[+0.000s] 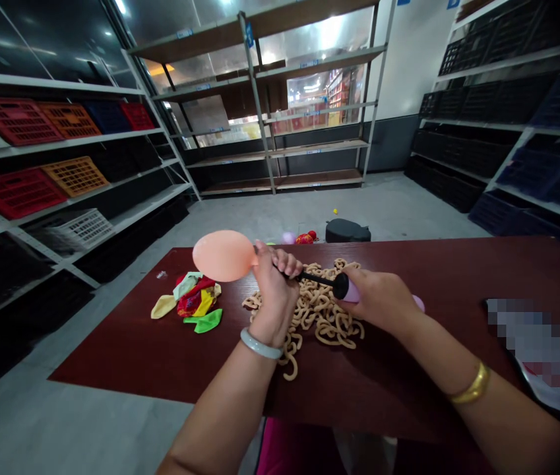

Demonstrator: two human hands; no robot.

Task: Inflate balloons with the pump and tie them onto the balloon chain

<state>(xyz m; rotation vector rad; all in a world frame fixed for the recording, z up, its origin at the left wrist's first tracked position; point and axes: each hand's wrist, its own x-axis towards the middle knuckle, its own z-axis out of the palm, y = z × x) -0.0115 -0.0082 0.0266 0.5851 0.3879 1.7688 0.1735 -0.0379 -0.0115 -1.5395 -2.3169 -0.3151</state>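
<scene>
A peach balloon, partly inflated, sticks out to the left of my left hand. That hand is closed round the balloon's neck where it meets the black nozzle of a hand pump. My right hand is wrapped round the pump's pink body, whose far end shows past the wrist. Both hands hover over a heap of tan plastic chain links on the dark red table.
A small pile of flat balloons in red, yellow, green and white lies left of the links. A blurred flat object sits at the table's right edge. Beyond the table a black bag rests on the floor; shelving racks with crates line the walls.
</scene>
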